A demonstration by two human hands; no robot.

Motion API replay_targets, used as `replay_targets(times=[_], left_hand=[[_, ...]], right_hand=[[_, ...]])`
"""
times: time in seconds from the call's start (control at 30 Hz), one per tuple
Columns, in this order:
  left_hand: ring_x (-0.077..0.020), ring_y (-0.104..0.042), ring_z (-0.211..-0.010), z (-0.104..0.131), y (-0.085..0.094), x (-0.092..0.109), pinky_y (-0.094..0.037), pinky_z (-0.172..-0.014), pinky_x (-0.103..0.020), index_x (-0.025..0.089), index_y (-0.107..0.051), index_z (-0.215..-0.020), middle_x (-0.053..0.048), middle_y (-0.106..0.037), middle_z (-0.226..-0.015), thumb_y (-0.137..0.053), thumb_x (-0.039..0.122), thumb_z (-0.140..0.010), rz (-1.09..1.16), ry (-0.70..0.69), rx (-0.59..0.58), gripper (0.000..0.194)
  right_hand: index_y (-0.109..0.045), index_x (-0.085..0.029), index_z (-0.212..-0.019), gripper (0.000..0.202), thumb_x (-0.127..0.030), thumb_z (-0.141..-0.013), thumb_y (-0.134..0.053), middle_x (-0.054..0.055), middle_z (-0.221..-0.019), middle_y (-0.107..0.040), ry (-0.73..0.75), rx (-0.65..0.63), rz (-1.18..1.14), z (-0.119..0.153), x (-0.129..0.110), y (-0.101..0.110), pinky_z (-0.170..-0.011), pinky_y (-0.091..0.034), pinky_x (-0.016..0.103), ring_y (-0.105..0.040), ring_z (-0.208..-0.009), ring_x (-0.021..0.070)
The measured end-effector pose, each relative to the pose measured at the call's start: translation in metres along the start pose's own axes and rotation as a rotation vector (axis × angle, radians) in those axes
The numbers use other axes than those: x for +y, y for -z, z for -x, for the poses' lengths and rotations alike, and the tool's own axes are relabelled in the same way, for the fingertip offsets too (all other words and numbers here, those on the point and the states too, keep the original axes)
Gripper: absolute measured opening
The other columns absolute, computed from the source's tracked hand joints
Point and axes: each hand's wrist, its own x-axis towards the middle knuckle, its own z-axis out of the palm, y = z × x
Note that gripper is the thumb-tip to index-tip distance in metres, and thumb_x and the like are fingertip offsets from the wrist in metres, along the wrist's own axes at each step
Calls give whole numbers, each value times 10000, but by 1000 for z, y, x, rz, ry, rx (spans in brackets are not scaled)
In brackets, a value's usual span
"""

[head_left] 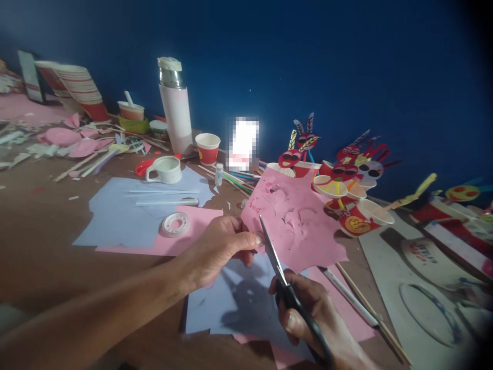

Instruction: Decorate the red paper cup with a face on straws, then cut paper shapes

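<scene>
Pinched between thumb and fingers of my left hand (227, 239) is the left edge of a pink paper sheet (319, 221), smudged and ragged along its border. My right hand (311, 303) is wrapped round the black handles of a pair of scissors (272, 254). Their narrow blades point up and away from me, close beside my left thumb and overlapping the sheet's left side. I cannot tell whether the blades are cutting. Beneath the hands lie blue paper (215, 308) and more pink paper (352, 318).
A white cup (165, 169), a tape roll (175, 224) and blue paper (115, 210) sit left. Behind stand a tall flask (176, 115), a red paper cup (208, 148) and a blurred bright rectangle (244, 141). Decorated cups (365, 218) crowd the right; scraps (80, 144) litter the far left.
</scene>
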Motion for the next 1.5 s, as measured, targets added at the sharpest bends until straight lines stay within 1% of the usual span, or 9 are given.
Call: replay_targets(times=[0.27,0.4,0.53,0.7,0.93,1.2,1.4,1.5], left_hand=[[-83,-500,-459,-1,2,1,-412,-481,-235,106,-615,-645,-11,-589,-613,-622,190,-657,-5,16,-17,86],[-75,-492,-456,-2,4,1,-405,-474,-226,113,-616,-642,-2,-578,-613,-633,197,-660,1,15,-43,87],[-71,-481,-448,-2,5,1,-395,-468,-225,118,-608,-630,8,-555,-604,-648,213,-660,-1,16,-65,107],[-73,-478,-442,-3,4,2,-390,-468,-231,118,-601,-614,8,-549,-591,-640,209,-659,-1,26,-60,109],[-73,-472,-430,-3,3,2,-399,-463,-240,110,-628,-615,1,-558,-585,-662,207,-626,21,51,-53,103],[-77,-477,-430,-3,5,0,-399,-454,-236,106,-615,-600,1,-558,-574,-657,191,-632,25,52,-61,100],[-77,-468,-426,-5,6,-1,-393,-448,-235,114,-609,-595,6,-564,-563,-662,188,-628,29,54,-62,97],[-75,-466,-422,-5,6,-1,-390,-449,-236,110,-600,-585,4,-563,-564,-671,204,-624,17,64,-52,124]], right_hand=[[-559,-136,-889,518,-536,-602,-722,-55,-520,-448,-33,19,-22,0,0,-1,-379,-333,174,-367,-395,52],[-562,-130,-881,548,-561,-583,-721,-55,-515,-440,-28,25,-40,-1,0,-1,-373,-331,174,-362,-390,53],[-566,-133,-877,552,-573,-579,-716,-57,-509,-437,-50,13,-10,0,-1,0,-377,-335,180,-355,-386,53],[-555,-140,-884,560,-585,-581,-710,-48,-555,-446,-23,-1,15,0,0,2,-399,-320,186,-374,-420,63],[-563,-141,-874,530,-577,-606,-699,-47,-566,-431,3,-29,20,0,0,4,-430,-295,198,-355,-460,71],[-586,-129,-873,470,-516,-626,-689,-51,-527,-433,-45,23,75,0,-4,1,-406,-334,196,-355,-427,69],[-586,-120,-851,483,-517,-602,-700,-63,-460,-428,-51,34,81,-1,-6,0,-390,-367,192,-349,-398,67],[-590,-136,-846,481,-531,-594,-701,-61,-481,-437,-62,56,89,0,-6,0,-391,-372,192,-355,-391,63]])
